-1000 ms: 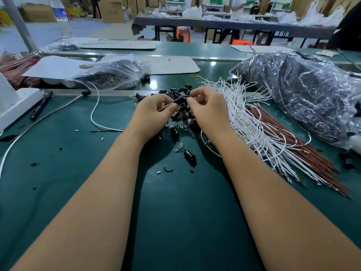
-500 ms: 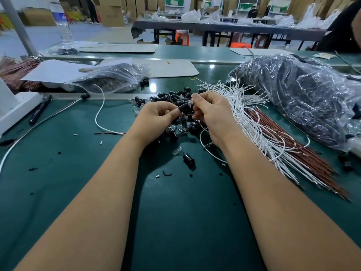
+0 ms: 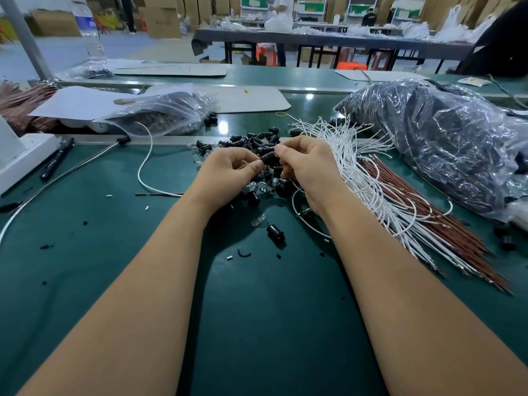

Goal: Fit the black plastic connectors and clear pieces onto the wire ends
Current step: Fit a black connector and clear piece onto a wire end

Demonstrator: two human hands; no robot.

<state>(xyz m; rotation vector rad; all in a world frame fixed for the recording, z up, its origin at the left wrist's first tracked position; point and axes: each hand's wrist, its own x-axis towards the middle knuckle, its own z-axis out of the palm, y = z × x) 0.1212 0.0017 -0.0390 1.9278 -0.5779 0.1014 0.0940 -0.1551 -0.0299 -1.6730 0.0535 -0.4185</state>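
My left hand (image 3: 228, 172) and my right hand (image 3: 308, 167) meet over a heap of black plastic connectors (image 3: 251, 142) on the green table. Between their fingertips both pinch one black connector (image 3: 268, 159). A thin white wire (image 3: 303, 218) loops down below my right hand; where it ends is hidden by the hand. Small clear pieces (image 3: 258, 220) lie among the connectors and just below the heap. One loose black connector (image 3: 275, 232) lies nearer to me. A bundle of white wires (image 3: 371, 178) and brown wires (image 3: 423, 212) fans out on the right.
A big clear bag of dark parts (image 3: 445, 138) fills the right side. A smaller bag (image 3: 160, 115) and white sheet lie at back left. A single white wire (image 3: 145, 155), a black marker (image 3: 55, 162) and a white box edge (image 3: 25, 158) are at left.
Both hands have stayed together over the heap, working the same black connector; the brown wire end seen at my left fingers earlier is no longer visible.
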